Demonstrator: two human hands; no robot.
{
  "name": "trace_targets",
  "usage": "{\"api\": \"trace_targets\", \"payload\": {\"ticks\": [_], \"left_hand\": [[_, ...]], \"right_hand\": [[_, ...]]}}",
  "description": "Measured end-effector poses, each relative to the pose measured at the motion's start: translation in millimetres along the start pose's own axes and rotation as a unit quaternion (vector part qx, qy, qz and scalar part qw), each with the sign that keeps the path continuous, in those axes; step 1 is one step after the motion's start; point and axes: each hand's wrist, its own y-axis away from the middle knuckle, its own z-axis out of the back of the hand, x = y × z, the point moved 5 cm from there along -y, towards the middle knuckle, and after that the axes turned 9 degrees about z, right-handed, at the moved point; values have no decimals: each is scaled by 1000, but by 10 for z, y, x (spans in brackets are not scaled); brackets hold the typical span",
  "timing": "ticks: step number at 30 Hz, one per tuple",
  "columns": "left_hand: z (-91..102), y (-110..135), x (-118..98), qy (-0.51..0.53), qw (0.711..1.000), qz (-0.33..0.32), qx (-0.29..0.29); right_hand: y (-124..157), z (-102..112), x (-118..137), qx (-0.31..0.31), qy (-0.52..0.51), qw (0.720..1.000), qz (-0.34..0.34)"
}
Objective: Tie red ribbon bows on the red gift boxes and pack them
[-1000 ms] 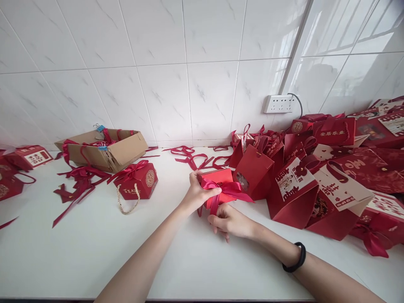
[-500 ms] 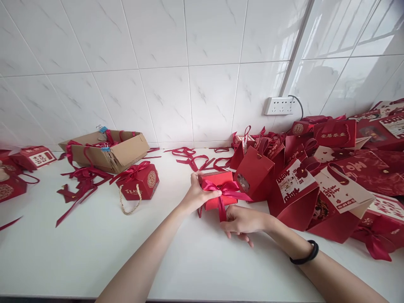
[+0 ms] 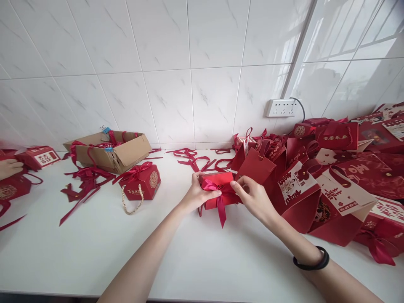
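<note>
A small red gift box (image 3: 212,203) stands on the white table in front of me, a dark pink satin ribbon (image 3: 221,214) tied in a bow on it. My left hand (image 3: 197,193) grips the box's left side, its thumb pressed near the bow's knot. At the right side of the bow, my right hand (image 3: 251,195) is closed, thumb and fingers pinching the ribbon's right part; the fingertips partly hide it. One ribbon tail hangs down the front of the box. Just behind my right hand is a plain red gift bag (image 3: 257,166).
Finished-looking red box (image 3: 142,185) with rope handle stands left. Behind it, a cardboard box (image 3: 131,151) holds ribbons; loose ribbons (image 3: 82,183) lie beside it. Red gift bags (image 3: 298,185) crowd the right. Another person's hand (image 3: 9,168) touches a red box at far left. A power strip (image 3: 280,108) is on the wall.
My right hand has moved up from the hanging ribbon tail to the bow's right side. My left hand still holds the box. Another person's hand has appeared at far left.
</note>
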Motion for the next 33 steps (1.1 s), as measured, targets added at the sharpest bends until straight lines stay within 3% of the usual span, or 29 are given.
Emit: {"api": "trace_targets", "payload": {"ticks": [2,5,7,10,15,20,25,30,33], "left_hand": [[11,-12,9,-10,1000,-15,-2],[91,-7,-30,-31,992,-96,-79],[135,27,-86,-59,974,-167,-140],[125,81,-161,-127,946,-236,-180],[83,168,-233,-203,907,-287,-233],[78,209,-261,-239,885,-292,-271],[80,176,-241,-210,922,-232,-230],[48,141,-203,-97,968,-188,-137],[62,110,-169,-45,978,-163,-121]], "right_hand": [[3,-51,-32,27,-19,999,-8],[-17,-53,-60,11,-63,998,4],[-34,-54,-82,3,-93,996,5],[-50,-72,-113,7,-142,990,-11],[-61,-70,-129,-4,-176,984,-29],[-62,-70,-157,-19,-184,982,-42],[-68,-53,-156,-28,-188,981,-38],[-86,13,-169,-48,-191,979,-55],[-92,6,-193,-42,-229,970,-76]]}}
